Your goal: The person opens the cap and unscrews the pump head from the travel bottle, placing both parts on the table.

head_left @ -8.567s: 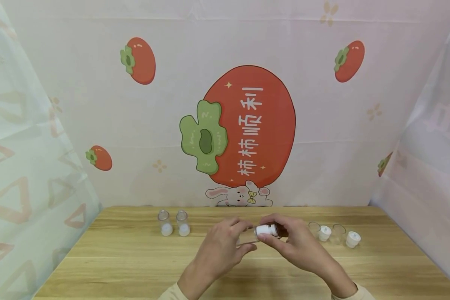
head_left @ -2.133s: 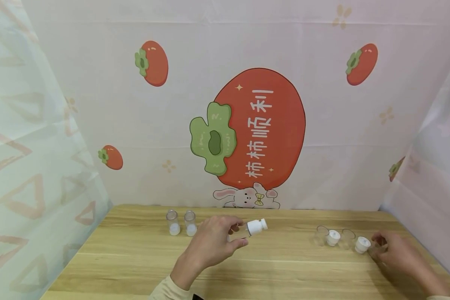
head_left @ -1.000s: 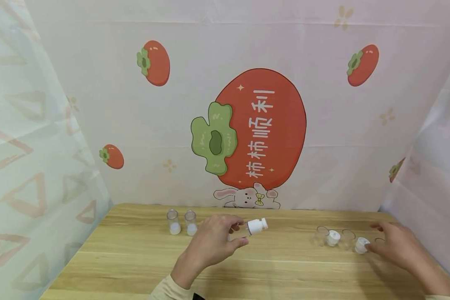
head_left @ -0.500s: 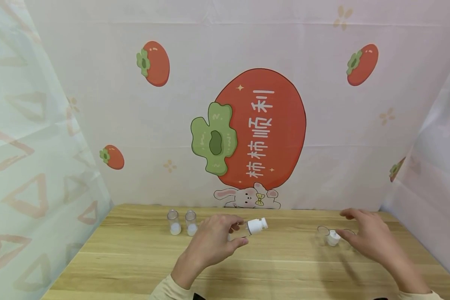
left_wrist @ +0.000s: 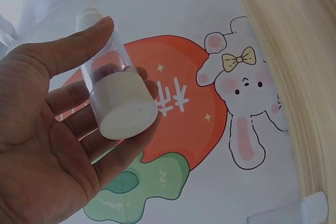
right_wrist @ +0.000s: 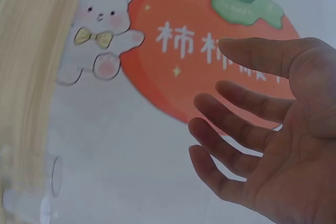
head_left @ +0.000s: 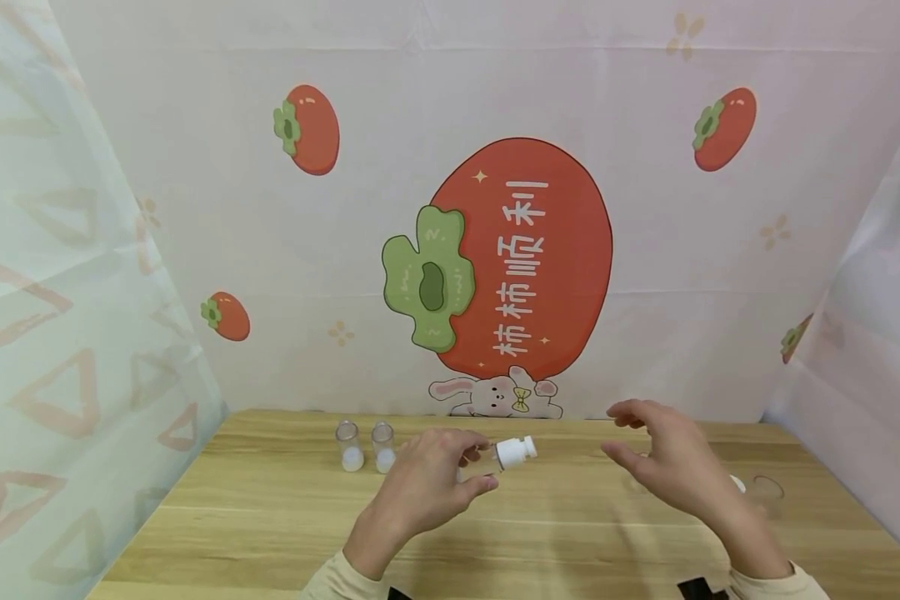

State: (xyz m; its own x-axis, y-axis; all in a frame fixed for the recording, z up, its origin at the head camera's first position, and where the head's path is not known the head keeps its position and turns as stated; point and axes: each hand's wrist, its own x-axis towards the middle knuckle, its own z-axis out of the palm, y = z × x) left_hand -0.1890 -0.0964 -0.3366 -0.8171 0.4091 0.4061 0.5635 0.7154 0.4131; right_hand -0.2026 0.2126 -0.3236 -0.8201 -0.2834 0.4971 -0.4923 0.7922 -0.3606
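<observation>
My left hand [head_left: 423, 483] holds a small clear bottle [head_left: 515, 452] above the middle of the table, tilted with its white stepped top towards the right. In the left wrist view, thumb and fingers grip the bottle [left_wrist: 123, 106] around its clear body, and its white base faces the camera. To the right of the bottle, my right hand [head_left: 671, 462] is raised over the table with nothing in it. Its fingers are loosely spread and slightly bent, the thumb apart from them, as the right wrist view shows the hand [right_wrist: 262, 124].
Two clear bottles with white bottoms, one left [head_left: 348, 446] and one right [head_left: 383, 447], stand at the table's back left. Behind my right forearm, a white part [head_left: 737, 484] and a clear round cover [head_left: 771, 486] show partly. A printed cloth [head_left: 607, 100] hangs behind the wooden table [head_left: 555, 550].
My right hand has left the white parts and clear covers at the right and come left towards the bottle. The left hand has stayed nearly still with the bottle.
</observation>
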